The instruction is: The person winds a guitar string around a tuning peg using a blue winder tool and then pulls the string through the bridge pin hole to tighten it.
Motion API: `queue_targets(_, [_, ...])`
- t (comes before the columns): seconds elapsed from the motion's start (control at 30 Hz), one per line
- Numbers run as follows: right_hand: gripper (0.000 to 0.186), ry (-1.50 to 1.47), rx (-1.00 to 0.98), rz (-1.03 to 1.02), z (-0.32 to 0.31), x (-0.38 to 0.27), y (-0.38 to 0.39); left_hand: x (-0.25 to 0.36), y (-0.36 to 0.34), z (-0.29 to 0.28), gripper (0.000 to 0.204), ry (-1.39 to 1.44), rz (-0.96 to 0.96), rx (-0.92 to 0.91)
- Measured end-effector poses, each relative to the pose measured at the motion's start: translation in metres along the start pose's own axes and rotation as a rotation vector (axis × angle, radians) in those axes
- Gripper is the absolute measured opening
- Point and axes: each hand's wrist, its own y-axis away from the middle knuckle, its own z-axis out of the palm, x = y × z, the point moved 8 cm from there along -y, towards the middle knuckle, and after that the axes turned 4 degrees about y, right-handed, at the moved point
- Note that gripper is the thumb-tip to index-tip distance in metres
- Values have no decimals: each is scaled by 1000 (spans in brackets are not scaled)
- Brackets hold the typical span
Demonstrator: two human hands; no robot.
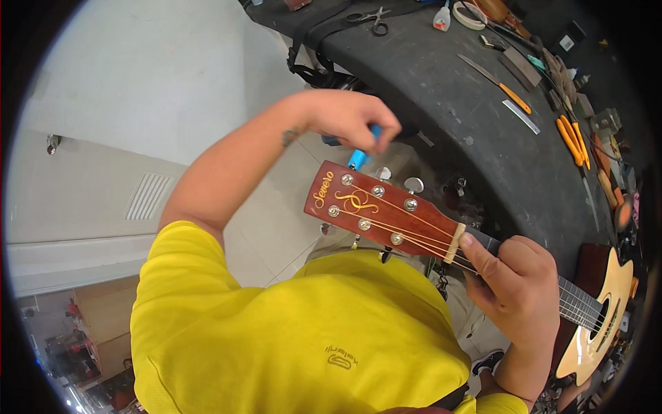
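Observation:
An acoustic guitar lies across my front, its reddish-brown headstock [355, 207] at the middle and its pale body [586, 345] at the far right. My left hand [355, 121] is closed round a blue string winder [358, 160], whose head sits at the tuning peg on the headstock's upper left corner. Part of its blue handle shows between the fingers. My right hand [517, 286] grips the neck just past the light-coloured nut [455, 243], one digit laid over the strings beside it. Strings run from the nut to the metal posts.
A dark workbench [441, 83] curves along the upper right. On it lie scissors [372, 19], an orange-handled blade [507, 90], a small metal ruler [521, 116], orange-handled pliers [571, 141] and a tape roll [469, 15]. A white surface [138, 76] stands at the left.

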Motion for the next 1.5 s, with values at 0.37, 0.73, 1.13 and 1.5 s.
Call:
queue_targets(0.37, [63, -2, -14, -1, -3, -1, -3, 1, 24, -15, 16, 123, 32, 36])
queue_targets(0.73, [59, -9, 9, 29, -3, -1, -4, -6, 20, -16, 18, 23, -83, -11])
queue_targets(1.13, [60, 12, 42, 13, -7, -4, -3, 31, 23, -16, 19, 560, 384, -119])
queue_targets(1.5, [60, 37, 16, 11, -6, -1, -2, 45, 4, -1, 16, 584, 416, -72])
